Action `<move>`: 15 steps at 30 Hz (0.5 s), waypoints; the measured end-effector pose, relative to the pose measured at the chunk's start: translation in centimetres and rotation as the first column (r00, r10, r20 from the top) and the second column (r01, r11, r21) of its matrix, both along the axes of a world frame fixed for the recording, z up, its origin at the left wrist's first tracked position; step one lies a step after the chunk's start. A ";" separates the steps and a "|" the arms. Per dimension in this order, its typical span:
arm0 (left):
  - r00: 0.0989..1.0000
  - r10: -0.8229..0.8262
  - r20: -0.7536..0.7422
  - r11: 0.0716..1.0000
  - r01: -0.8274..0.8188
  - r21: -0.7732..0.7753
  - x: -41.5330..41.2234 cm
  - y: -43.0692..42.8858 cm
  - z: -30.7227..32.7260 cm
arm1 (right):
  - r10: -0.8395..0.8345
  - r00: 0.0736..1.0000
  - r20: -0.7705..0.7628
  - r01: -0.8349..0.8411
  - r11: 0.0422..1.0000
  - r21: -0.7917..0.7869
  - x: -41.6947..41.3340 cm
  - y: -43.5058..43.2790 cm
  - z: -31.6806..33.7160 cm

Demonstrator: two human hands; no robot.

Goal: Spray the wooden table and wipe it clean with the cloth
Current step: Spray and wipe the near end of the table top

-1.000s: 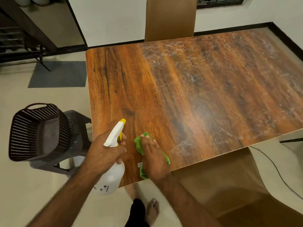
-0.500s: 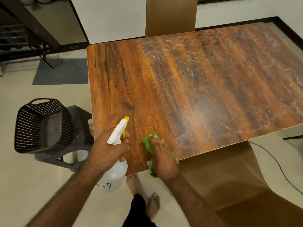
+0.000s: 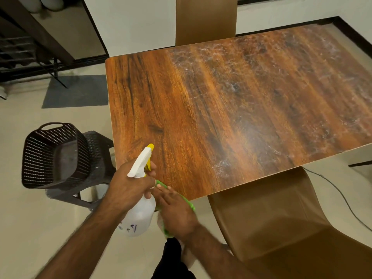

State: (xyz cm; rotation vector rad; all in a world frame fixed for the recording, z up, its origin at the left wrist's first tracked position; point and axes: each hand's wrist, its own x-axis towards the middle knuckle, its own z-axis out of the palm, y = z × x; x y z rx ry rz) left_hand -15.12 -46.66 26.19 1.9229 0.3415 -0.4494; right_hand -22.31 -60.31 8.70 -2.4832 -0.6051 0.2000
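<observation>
The wooden table (image 3: 231,109) fills the middle of the view; its right two thirds carry whitish spray streaks, its left strip looks plain. My left hand (image 3: 128,185) grips the neck of a white spray bottle (image 3: 140,216) with a yellow nozzle, held over the table's near left corner. My right hand (image 3: 177,210) lies flat on a green cloth (image 3: 189,203) at the table's near edge, right beside the bottle. Most of the cloth is hidden under the hand.
A brown chair (image 3: 281,222) stands at the near side, right of my hands, and another brown chair (image 3: 205,19) at the far side. A dark plastic basket (image 3: 54,156) rests on a stool left of the table. A cable (image 3: 342,198) runs over the floor at right.
My right hand has drawn the cloth back toward the table's near edge and left, closer to the bottle. The left hand with the bottle has kept its place by the corner.
</observation>
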 end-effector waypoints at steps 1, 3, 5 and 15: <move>1.000 -0.011 -0.002 1.000 0.011 0.007 -0.1 0.1 -0.1 | -0.013 1.000 0.011 0.013 1.000 -0.003 0.2 -1.1 -0.1; 1.000 -0.027 -0.009 1.000 0.027 0.014 -0.3 0.4 -0.4 | -0.158 0.987 0.000 0.158 0.987 0.032 0.3 -3.0 0.4; 0.999 -0.038 -0.022 0.999 0.038 0.020 -0.5 0.5 -0.7 | -0.256 0.965 -0.049 0.258 0.965 0.035 -0.3 -3.3 0.6; 0.973 -0.217 -0.078 0.972 0.208 -0.107 -2.6 -2.7 -2.0 | -0.492 0.870 -0.040 0.494 0.868 0.053 -4.4 -8.8 2.5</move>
